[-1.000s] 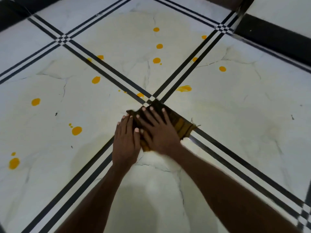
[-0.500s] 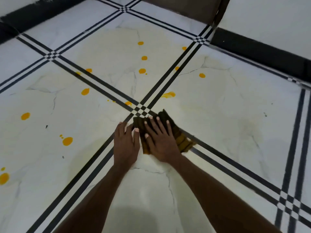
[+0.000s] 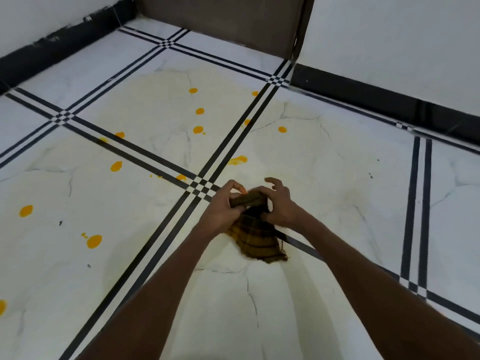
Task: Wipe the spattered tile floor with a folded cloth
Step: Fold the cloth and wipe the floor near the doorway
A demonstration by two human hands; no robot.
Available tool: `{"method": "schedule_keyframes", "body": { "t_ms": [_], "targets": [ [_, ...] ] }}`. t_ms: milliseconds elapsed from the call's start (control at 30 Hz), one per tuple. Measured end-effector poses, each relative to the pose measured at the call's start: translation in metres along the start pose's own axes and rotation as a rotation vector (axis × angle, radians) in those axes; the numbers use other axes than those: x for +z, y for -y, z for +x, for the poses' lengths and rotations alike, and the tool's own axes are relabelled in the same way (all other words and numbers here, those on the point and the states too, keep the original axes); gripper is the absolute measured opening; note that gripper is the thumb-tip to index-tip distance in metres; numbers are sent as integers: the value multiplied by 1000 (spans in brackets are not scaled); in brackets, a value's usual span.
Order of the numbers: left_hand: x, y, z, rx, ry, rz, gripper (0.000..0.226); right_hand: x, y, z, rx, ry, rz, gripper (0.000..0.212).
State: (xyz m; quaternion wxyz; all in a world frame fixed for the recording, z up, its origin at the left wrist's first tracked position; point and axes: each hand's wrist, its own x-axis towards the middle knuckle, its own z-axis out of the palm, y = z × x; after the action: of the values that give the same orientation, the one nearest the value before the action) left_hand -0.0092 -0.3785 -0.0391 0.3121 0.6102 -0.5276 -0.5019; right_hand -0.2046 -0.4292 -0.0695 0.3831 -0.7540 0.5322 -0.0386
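Note:
A brown and yellow checked cloth hangs from both hands just above the white tile floor, its lower end touching the tile. My left hand grips the rolled top edge of the cloth. My right hand pinches the same top edge from the right, with its fingers partly spread. Orange-yellow spatters dot the floor: a smear just beyond my hands, round drops farther off, and larger drops at the left.
Black double lines cross the tiles and meet at a checkered square in front of my hands. A brown panel stands at the far end. Black skirting runs along white walls at right and left.
Both hands were pressed flat on the cloth on the floor. Now they have lifted its top edge and hold it bunched up, and the view has tilted up toward the wall.

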Motion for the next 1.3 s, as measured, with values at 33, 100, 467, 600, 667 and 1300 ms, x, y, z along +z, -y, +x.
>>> {"method": "schedule_keyframes", "body": {
  "t_ms": [33, 100, 467, 600, 667, 1300],
  "targets": [
    [-6, -12, -1, 9, 30, -28, 29, -9, 0, 4, -19, 21, 3, 63],
    [-19, -30, 2, 24, 42, -31, 31, -31, 1, 6, -40, 68, 22, 44],
    [-24, -55, 34, 196, -62, -94, 16, -110, 10, -53, -98, -426, -77, 20],
    [-11, -16, 27, 153, 44, 149, 19, -87, -8, -66, 47, 22, -417, 45],
    [-4, 12, 22, 99, 119, 258, 31, -65, -18, -67, 137, 322, -473, 28],
    [-15, 131, 11, 138, -510, 868, 50, 18, -67, 82, 50, -402, -545, 66]
  ]
}}
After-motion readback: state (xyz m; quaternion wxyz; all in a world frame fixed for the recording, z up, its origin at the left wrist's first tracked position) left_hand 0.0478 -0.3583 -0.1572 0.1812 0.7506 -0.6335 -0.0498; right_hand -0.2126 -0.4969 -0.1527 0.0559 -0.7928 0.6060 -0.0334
